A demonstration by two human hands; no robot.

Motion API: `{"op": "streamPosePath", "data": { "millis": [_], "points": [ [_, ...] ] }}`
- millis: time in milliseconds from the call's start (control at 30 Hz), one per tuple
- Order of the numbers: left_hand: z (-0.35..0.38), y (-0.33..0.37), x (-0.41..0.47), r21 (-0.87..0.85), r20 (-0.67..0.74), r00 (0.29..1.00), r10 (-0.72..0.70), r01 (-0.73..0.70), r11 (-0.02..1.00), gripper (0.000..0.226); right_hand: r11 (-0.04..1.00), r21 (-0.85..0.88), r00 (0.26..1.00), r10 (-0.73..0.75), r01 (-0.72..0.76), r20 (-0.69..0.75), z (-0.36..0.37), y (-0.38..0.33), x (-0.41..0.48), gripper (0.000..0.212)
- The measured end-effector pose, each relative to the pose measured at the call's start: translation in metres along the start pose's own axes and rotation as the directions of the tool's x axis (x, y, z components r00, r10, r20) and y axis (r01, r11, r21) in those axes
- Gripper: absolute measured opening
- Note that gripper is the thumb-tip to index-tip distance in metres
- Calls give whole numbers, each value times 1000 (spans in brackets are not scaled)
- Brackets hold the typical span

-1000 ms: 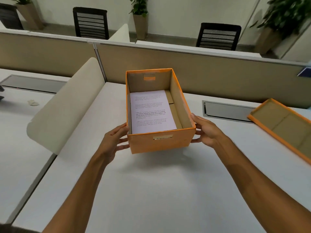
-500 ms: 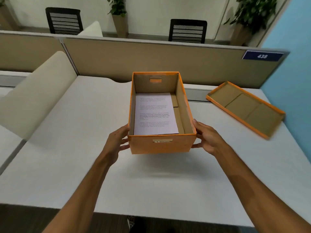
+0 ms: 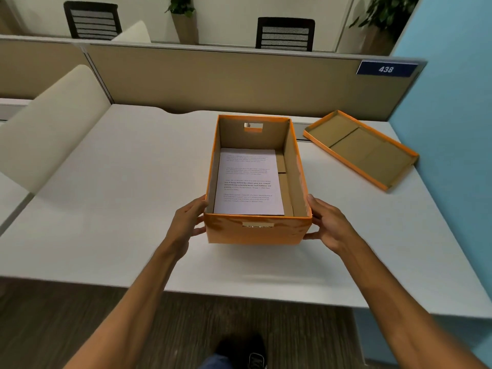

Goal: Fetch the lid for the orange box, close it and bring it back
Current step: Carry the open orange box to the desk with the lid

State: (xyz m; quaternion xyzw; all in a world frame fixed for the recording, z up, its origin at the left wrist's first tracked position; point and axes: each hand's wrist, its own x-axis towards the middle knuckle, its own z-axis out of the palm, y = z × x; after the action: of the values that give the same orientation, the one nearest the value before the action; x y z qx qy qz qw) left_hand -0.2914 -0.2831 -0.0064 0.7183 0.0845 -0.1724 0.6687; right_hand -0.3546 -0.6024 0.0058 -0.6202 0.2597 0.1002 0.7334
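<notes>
Both hands grasp the orange box [image 3: 257,231] at its near corners: left hand [image 3: 186,225] pressed to the left wall, right hand [image 3: 328,225] to the right. Box is open-topped, on or just above the white desk [image 3: 111,209]; cannot tell which. A printed sheet [image 3: 249,182] lies flat inside. Lid [image 3: 359,147] lies upturned on the desk, back right, apart from the box, near the blue wall [image 3: 452,129].

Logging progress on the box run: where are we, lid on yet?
Not yet. Done: the box has reached the desk where the lid lies. In hand: left hand and right hand grip the box's sides; it is open, with a printed sheet inside. Left: pick up the lid, lying inside-up to the right, fit it on, then carry the box back.
</notes>
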Motion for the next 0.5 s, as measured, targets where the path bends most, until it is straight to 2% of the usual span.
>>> {"op": "streamPosePath", "data": {
  "millis": [67,233,500],
  "points": [
    [1,-5,-3,12,9,1000,7,-7,1000,31,1000,12,1000,5,-5,-10,1,8,-6,53],
    [0,-20,-8,33,19,1000,-6,5,999,47,999,31,999,24,-23,-44,5,28,-18,55],
    [-10,-43,-23,13,58,997,-51,50,999,44,998,52,997,26,-23,-69,11,57,-31,55]
  ]
}}
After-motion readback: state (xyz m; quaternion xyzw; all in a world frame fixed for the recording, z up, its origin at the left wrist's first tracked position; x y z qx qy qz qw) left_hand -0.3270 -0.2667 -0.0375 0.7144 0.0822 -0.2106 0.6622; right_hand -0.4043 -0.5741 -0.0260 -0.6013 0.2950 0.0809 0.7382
